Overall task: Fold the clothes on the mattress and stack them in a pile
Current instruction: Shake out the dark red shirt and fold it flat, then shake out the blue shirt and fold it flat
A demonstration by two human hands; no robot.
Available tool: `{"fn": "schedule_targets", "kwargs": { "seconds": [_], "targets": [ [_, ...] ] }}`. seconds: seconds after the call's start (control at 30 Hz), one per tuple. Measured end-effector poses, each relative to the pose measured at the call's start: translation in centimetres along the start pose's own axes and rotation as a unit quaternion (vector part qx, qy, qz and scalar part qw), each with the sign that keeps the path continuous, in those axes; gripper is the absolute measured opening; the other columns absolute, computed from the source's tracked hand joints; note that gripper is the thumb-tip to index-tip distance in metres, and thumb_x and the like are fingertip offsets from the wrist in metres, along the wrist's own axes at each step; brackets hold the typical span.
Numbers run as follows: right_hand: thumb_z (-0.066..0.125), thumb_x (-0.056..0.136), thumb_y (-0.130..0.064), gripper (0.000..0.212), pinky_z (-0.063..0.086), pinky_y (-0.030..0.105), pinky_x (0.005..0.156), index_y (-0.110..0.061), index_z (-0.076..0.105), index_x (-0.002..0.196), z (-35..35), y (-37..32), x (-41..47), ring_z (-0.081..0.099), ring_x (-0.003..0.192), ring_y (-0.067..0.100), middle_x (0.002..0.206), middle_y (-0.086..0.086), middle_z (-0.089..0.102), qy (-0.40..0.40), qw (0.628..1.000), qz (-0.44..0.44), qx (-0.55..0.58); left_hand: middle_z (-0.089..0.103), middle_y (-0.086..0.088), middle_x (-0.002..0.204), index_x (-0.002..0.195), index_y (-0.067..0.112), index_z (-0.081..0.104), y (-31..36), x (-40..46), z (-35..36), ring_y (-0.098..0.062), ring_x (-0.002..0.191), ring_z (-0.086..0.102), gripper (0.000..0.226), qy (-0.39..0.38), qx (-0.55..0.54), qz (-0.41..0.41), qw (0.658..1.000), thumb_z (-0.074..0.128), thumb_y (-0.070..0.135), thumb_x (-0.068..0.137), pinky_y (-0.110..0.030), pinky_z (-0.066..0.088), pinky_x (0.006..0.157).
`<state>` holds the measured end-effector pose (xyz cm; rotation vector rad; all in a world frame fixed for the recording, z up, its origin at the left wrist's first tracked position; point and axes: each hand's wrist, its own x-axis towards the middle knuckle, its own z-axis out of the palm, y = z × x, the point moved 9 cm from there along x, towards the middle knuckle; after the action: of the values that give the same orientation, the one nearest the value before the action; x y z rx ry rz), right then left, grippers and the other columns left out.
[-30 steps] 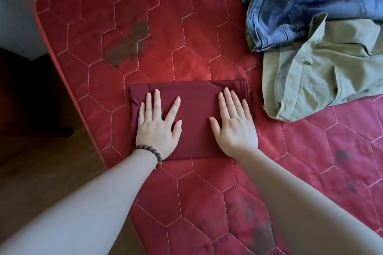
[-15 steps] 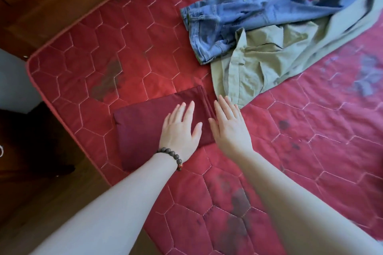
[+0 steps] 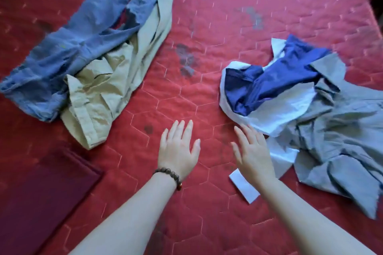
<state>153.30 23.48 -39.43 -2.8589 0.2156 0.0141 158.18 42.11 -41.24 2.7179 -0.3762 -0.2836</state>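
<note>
One piece looks done — the folded maroon cloth (image 3: 47, 190) lies flat at the near left of the red mattress (image 3: 207, 26). Beyond it, jeans (image 3: 83, 32) and a khaki garment (image 3: 107, 88) lie tangled and unfolded. The left hand (image 3: 178, 151) hovers right of the maroon cloth, fingers straight, holding nothing. Farther right, the right hand (image 3: 253, 155) is likewise flat and empty, its fingertips (image 3: 246, 128) just beside the white garment (image 3: 277, 113) — part of a heap with a navy piece (image 3: 275, 80) and a grey shirt (image 3: 339, 140). Most of the task remains.
</note>
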Motion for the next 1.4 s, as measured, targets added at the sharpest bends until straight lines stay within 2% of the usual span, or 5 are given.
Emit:
{"fn": "schedule_targets", "kwargs": {
  "seconds": [0.43,0.67,0.83,0.97,1.4],
  "targets": [
    [0.040,0.098,-0.015,0.062,0.002,0.048,0.119,-0.031,0.016,0.153,5.3,14.3,13.2,-0.003,0.149,0.023,0.162,0.004,0.003,-0.080,0.985,0.026,-0.151,0.023,-0.006,0.158,0.153,0.016,0.016,8.1,14.2,9.8,-0.021,0.147,0.013,0.074,-0.036,0.106,0.103,0.988,0.039,0.053,0.093,-0.043,0.015,0.118],
    [0.060,0.088,-0.008,0.011,0.044,0.041,0.079,-0.003,0.068,0.093,2.5,13.9,15.3,0.056,0.095,0.037,0.093,0.014,0.067,0.073,0.997,0.009,0.033,0.021,-0.007,0.158,0.152,0.016,0.020,9.9,15.4,9.4,-0.022,0.147,0.014,0.079,0.003,0.038,0.160,0.986,0.048,0.057,0.090,-0.042,0.016,0.118],
    [0.063,0.085,-0.009,0.008,0.045,0.040,0.062,-0.003,0.067,0.090,-0.7,10.4,13.2,0.058,0.082,0.034,0.078,0.011,0.063,0.087,0.994,-0.036,0.063,0.042,-0.006,0.149,0.145,0.012,0.038,13.2,15.4,6.6,-0.022,0.142,0.031,0.079,0.031,-0.056,0.207,0.976,0.069,0.046,0.081,-0.042,0.022,0.116],
    [0.051,0.087,-0.022,0.025,0.047,0.043,0.061,-0.001,0.063,0.085,-3.1,7.5,11.6,0.058,0.078,0.033,0.076,0.009,0.063,0.084,0.988,-0.048,0.116,0.069,-0.013,0.096,0.101,0.005,0.067,14.1,14.7,3.4,-0.035,0.097,0.063,0.018,0.033,-0.140,0.224,0.964,0.065,0.015,0.086,-0.042,0.044,0.090],
    [0.061,0.092,-0.019,0.017,0.040,0.040,0.060,-0.006,0.061,0.080,-20.0,0.9,10.1,0.048,0.062,0.030,0.065,0.006,0.057,0.125,0.979,-0.016,0.159,0.050,-0.004,0.061,0.086,0.003,0.054,16.2,8.8,-21.2,-0.036,0.062,0.052,0.020,0.110,-0.140,0.245,0.953,0.053,0.019,0.097,-0.042,0.041,0.058]
  ]
}}
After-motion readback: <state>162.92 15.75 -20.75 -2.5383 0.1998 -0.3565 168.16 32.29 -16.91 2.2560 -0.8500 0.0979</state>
